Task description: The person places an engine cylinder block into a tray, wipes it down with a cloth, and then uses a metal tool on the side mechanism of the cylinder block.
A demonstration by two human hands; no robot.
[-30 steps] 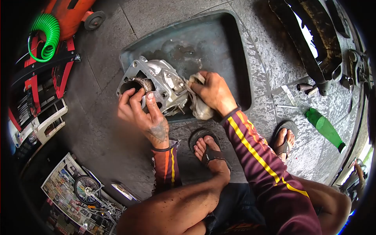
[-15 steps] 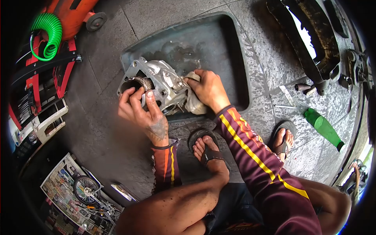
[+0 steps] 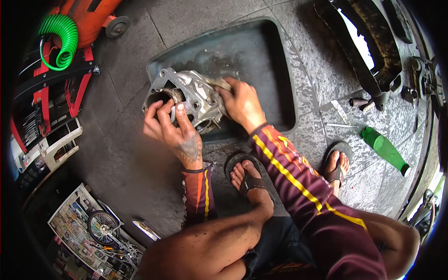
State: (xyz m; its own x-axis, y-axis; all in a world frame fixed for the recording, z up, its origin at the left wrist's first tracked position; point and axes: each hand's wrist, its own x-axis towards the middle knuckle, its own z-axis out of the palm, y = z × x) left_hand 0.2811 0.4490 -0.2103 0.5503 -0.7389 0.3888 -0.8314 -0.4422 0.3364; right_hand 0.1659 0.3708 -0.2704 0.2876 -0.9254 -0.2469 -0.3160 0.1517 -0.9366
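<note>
A silvery metal engine cylinder block (image 3: 199,95) is tilted over the left part of a dark plastic tray (image 3: 275,56). Its round bore opens toward the lower left. At that bore, my left hand (image 3: 175,133) grips the rim, with the fingers inside the edge and the thumb on the near side. My right hand (image 3: 245,105) is closed on a greyish cloth rag (image 3: 220,84) and presses it against the block's right upper side. Much of the rag is hidden under my fingers.
A green bottle (image 3: 383,150) and a thin pale rod (image 3: 341,125) lie on the tiled floor to the right. A large dirty black frame (image 3: 357,42) is at the upper right. A green coiled hose (image 3: 65,44) hangs by a red stand (image 3: 45,91) at the left.
My right hand has moved the rag slightly up and left over the block; the cloth bunched below the hand no longer shows. My left hand keeps its hold on the bore rim.
</note>
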